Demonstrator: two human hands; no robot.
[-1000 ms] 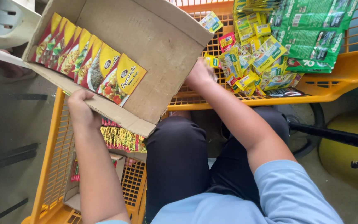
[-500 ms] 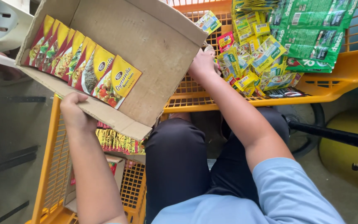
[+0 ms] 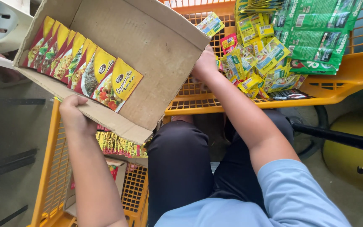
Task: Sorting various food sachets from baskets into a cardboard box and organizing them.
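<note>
The left hand (image 3: 73, 114) grips the cardboard box's (image 3: 148, 46) near edge, fingers curled around it. The right hand (image 3: 204, 63) clasps its far side beside the yellow sachets (image 3: 257, 63).

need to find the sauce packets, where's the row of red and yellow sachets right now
In the head view, the row of red and yellow sachets stands along the left inside of the cardboard box, upper left, just above the left hand gripping the box's edge.

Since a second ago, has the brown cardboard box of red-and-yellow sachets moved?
Yes. The cardboard box has shifted slightly leftward, away from the yellow plastic crate.
</note>
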